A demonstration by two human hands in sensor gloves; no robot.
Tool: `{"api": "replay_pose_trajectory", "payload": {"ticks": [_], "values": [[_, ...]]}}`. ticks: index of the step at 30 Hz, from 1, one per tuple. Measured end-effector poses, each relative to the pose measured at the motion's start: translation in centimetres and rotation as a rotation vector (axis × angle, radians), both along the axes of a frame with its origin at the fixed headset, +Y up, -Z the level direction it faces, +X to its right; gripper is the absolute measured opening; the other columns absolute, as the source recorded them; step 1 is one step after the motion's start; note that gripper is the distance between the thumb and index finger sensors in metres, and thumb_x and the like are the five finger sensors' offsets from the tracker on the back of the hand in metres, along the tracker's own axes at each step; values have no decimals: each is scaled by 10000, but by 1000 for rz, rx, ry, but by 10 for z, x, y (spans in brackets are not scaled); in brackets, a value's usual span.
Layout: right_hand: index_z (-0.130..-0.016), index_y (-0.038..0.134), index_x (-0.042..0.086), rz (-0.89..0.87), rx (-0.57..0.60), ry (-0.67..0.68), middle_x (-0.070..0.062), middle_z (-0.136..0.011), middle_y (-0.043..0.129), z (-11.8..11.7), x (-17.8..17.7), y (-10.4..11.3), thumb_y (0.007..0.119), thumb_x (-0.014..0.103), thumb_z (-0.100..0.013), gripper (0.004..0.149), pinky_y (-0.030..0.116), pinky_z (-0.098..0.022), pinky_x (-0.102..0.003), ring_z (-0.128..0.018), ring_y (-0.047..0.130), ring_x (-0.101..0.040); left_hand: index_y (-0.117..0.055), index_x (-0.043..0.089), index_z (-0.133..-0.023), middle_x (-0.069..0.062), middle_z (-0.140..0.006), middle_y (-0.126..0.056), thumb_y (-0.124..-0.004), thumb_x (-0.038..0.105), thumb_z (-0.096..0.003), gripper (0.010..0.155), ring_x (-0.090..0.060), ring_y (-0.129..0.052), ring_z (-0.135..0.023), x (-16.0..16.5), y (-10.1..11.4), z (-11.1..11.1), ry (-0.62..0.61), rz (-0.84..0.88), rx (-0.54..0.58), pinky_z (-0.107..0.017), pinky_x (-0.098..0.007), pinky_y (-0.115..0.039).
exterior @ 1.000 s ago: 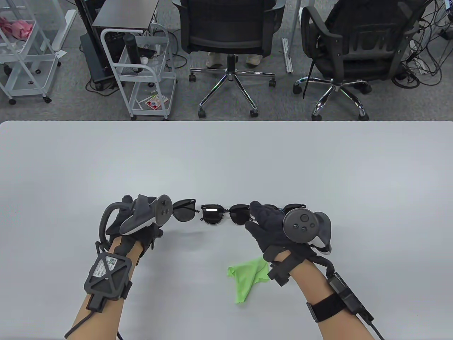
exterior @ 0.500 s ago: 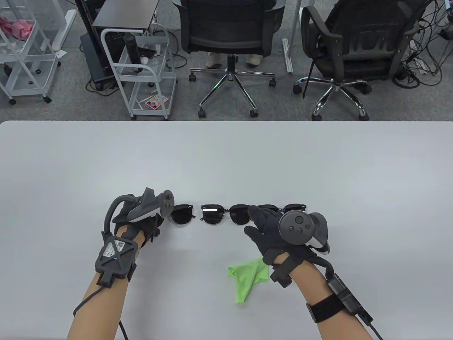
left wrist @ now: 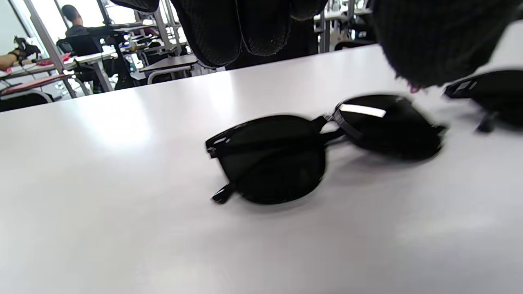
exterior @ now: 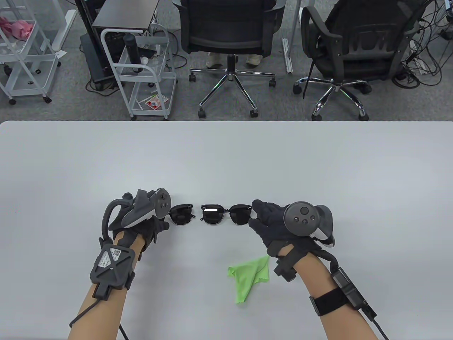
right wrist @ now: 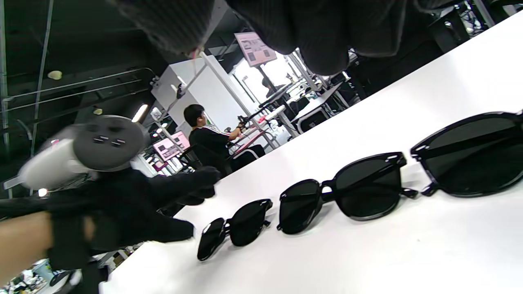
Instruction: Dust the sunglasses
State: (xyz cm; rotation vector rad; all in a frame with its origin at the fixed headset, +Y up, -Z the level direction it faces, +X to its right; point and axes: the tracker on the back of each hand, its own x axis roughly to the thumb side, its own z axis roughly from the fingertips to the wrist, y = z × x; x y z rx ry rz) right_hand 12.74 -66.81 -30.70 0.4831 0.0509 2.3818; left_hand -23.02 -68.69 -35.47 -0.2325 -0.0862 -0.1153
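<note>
Sunglasses in glossy black plastic (exterior: 225,213) lie in a left-to-right row on the white table (exterior: 226,159), between the loosely open, empty left hand (exterior: 141,221) and right hand (exterior: 274,223), the crumpled green cloth (exterior: 249,276) nearer the right.

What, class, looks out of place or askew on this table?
Little stands out. The green cloth lies crumpled near the right hand, untouched. Three pairs of sunglasses sit in a row; the left pair is angled slightly off the line. Nothing looks damaged or spilled.
</note>
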Motion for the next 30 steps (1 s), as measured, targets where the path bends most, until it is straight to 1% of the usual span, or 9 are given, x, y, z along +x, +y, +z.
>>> {"api": "replay_pose_trajectory", "payload": {"ticks": [3, 5, 8, 11, 13, 15, 20, 24, 30], "values": [[-1006, 603, -14, 76, -18, -12, -295, -1030, 668, -6, 7, 8, 722, 462, -513, 695, 491, -592, -722, -914, 628, -581, -385, 332, -1099, 64, -1163, -513, -738, 685, -301, 942, -285, -630, -1105, 12, 14, 23, 30, 186, 6, -776, -595, -454], [-1026, 557, -6, 158, -34, -12, -297, -1061, 597, -8, 12, 12, 712, 476, -517, 718, 462, -598, -723, -938, 564, -582, -332, 312, -1108, 45, -1184, -445, -692, 713, -311, 962, -303, -555, -1127, 21, 20, 34, 12, 200, -21, -774, -602, -427], [-1050, 465, -7, 243, -37, -44, -302, -1100, 466, -6, 22, 12, 702, 508, -519, 777, 398, -602, -730, -966, 437, -589, -303, 282, -1108, 18, -1193, -397, -649, 748, -295, 999, -316, -463, -1137, 32, 26, 47, 23, 199, 20, -765, -610, -398], [-1069, 374, 15, 319, -37, -61, -305, -1114, 329, -2, 30, 3, 697, 543, -514, 830, 343, -599, -736, -972, 318, -593, -265, 248, -1106, -13, -1194, -351, -580, 787, -273, 1041, -336, -374, -1128, 35, 20, 52, 49, 265, 10, -757, -617, -378], [-1073, 324, 24, 354, -40, -62, -303, -1112, 261, 1, 35, -7, 683, 566, -515, 856, 325, -600, -737, -967, 271, -598, -222, 235, -1100, -31, -1191, -291, -560, 797, -263, 1063, -361, -277, -1111, 34, 10, 52, 55, 349, -47, -750, -626, -340], [-1074, 312, 29, 329, -39, -62, -300, -1113, 249, 6, 39, -20, 677, 578, -513, 866, 325, -602, -739, -968, 268, -601, -181, 231, -1092, -39, -1186, -239, -549, 804, -256, 1079, -369, -219, -1100, 34, -1, 52, 44, 386, -105, -747, -629, -307], [-1070, 309, 26, 192, -112, -62, -303, -1110, 250, 11, 42, -43, 678, 580, -509, 871, 328, -602, -741, -965, 270, -606, -178, 239, -1089, -35, -1185, -235, -565, 805, -256, 1079, -368, -215, -1100, 35, -13, 55, 20, 425, -133, -749, -629, -300], [-1069, 320, 21, 211, -86, -63, -301, -1112, 276, 12, 40, -43, 674, 579, -510, 865, 345, -604, -739, -967, 299, -604, -187, 250, -1091, -28, -1188, -246, -578, 803, -260, 1072, -362, -224, -1104, 37, -11, 56, -2, 428, -108, -753, -626, -303], [-1065, 327, 15, 222, -96, -55, -301, -1111, 294, 12, 38, -47, 676, 574, -509, 862, 354, -603, -738, -966, 314, -603, -194, 252, -1091, -24, -1188, -253, -588, 799, -263, 1068, -361, -230, -1105, 38, -11, 56, -14, 422, -109, -753, -625, -305]]}}
